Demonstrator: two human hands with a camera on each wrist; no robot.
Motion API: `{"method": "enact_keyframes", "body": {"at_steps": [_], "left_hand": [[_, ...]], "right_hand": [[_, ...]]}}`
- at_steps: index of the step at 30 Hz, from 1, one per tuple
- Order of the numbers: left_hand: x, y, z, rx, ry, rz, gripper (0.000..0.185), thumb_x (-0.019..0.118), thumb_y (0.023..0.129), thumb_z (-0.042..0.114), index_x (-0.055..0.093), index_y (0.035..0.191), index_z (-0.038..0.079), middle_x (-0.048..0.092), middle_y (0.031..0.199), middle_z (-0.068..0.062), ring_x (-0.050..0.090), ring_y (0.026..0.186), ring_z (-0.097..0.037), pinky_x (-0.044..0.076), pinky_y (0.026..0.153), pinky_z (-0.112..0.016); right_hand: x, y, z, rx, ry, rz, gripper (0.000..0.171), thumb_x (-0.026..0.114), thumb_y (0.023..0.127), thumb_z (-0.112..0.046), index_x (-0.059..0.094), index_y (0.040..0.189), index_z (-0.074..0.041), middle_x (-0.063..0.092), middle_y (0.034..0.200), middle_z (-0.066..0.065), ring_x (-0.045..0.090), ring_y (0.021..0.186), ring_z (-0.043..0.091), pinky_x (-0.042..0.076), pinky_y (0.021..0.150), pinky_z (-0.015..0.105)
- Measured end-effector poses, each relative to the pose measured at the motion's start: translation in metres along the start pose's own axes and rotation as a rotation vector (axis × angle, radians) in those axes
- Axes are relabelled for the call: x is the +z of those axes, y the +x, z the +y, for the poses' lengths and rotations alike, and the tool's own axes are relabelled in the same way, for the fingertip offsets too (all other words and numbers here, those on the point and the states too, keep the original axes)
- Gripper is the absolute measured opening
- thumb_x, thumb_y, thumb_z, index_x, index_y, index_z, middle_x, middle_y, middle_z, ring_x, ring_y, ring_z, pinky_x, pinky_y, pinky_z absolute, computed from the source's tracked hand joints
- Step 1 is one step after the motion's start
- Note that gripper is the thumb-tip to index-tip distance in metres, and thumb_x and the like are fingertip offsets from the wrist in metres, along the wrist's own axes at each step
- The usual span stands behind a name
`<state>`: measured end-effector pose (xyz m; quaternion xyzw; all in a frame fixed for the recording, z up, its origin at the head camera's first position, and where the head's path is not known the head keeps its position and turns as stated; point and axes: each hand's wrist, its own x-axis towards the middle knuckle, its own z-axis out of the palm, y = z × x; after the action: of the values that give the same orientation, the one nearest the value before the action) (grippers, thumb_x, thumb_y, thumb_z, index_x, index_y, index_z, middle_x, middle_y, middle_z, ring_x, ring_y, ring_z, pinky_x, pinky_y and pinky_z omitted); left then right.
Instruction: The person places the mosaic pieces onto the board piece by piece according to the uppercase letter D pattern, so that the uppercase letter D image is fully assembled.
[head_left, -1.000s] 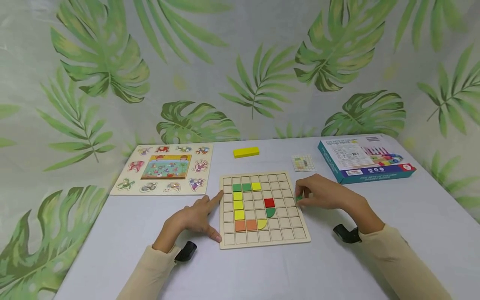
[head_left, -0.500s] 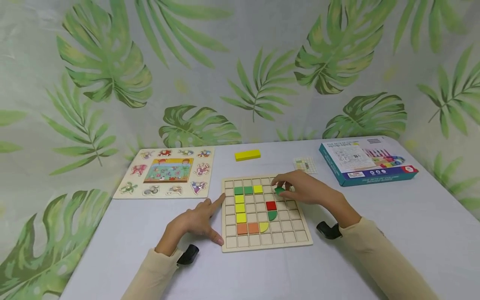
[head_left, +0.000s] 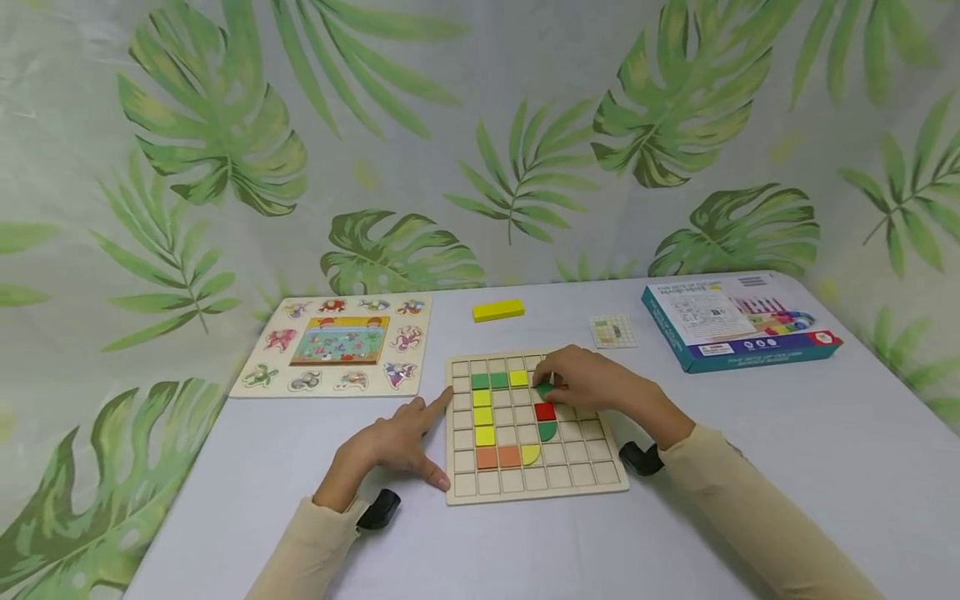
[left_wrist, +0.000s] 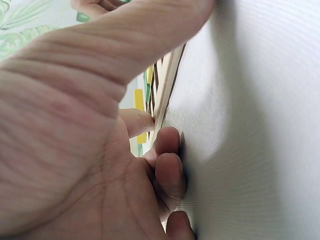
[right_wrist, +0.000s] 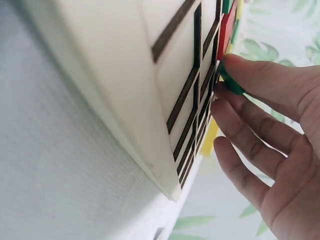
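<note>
A wooden grid board (head_left: 517, 485) lies flat on the white cloth, with green, yellow, orange and red tiles set in some of its squares. My right hand (head_left: 596, 379) pinches a green tile (head_left: 543, 390) with a curved edge over the square just behind the red tile (head_left: 545, 412). In the right wrist view the thumb and index finger hold that green tile (right_wrist: 230, 80) at the board's surface; whether it lies in the square, I cannot tell. My left hand (head_left: 397, 439) rests at the board's left edge, its index finger and thumb spread and touching the rim.
An animal puzzle board (head_left: 255, 382) lies at the back left. A yellow block (head_left: 498, 311) stands behind the grid board. A small pattern card (head_left: 613, 332) lies behind its right corner, and a teal-edged box (head_left: 738, 325) is at the back right.
My right hand has carried the green tile from beside the board's right edge leftward to the square behind the red tile. The left hand stays at the board's left edge.
</note>
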<state>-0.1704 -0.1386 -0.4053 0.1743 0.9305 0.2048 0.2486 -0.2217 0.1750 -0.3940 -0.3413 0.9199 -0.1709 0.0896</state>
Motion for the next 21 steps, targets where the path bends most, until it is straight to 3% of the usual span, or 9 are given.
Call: {"method": "enact_keyframes", "body": {"at_steps": [6, 15, 21], "left_hand": [[0.0, 0.001, 0.0, 0.008, 0.01, 0.002, 0.128, 0.094, 0.063, 0.046, 0.016, 0.162, 0.023, 0.028, 0.159, -0.026, 0.028, 0.147, -0.04, 0.024, 0.108, -0.073], [0.0, 0.001, 0.001, 0.004, -0.001, -0.002, 0.128, 0.094, 0.063, 0.045, 0.017, 0.162, 0.023, 0.028, 0.159, -0.026, 0.028, 0.147, -0.042, 0.023, 0.109, -0.073], [0.0, 0.001, -0.001, 0.004, 0.002, 0.003, 0.128, 0.094, 0.062, 0.045, 0.017, 0.162, 0.023, 0.03, 0.158, -0.025, 0.031, 0.145, -0.041, 0.024, 0.108, -0.073]], "right_hand": [[-0.004, 0.003, -0.008, 0.002, -0.041, 0.003, 0.011, 0.077, 0.089, -0.014, 0.078, 0.099, -0.01, 0.073, 0.095, 0.0, 0.063, 0.083, 0.012, 0.053, 0.074, 0.028], [-0.003, 0.002, -0.012, 0.069, -0.067, -0.009, 0.018, 0.077, 0.089, -0.017, 0.079, 0.105, -0.01, 0.075, 0.106, 0.002, 0.067, 0.098, 0.019, 0.056, 0.082, 0.034], [0.001, 0.002, -0.014, 0.043, -0.102, 0.003, 0.014, 0.077, 0.088, -0.019, 0.081, 0.101, -0.013, 0.074, 0.103, -0.002, 0.064, 0.094, 0.015, 0.055, 0.08, 0.031]]}}
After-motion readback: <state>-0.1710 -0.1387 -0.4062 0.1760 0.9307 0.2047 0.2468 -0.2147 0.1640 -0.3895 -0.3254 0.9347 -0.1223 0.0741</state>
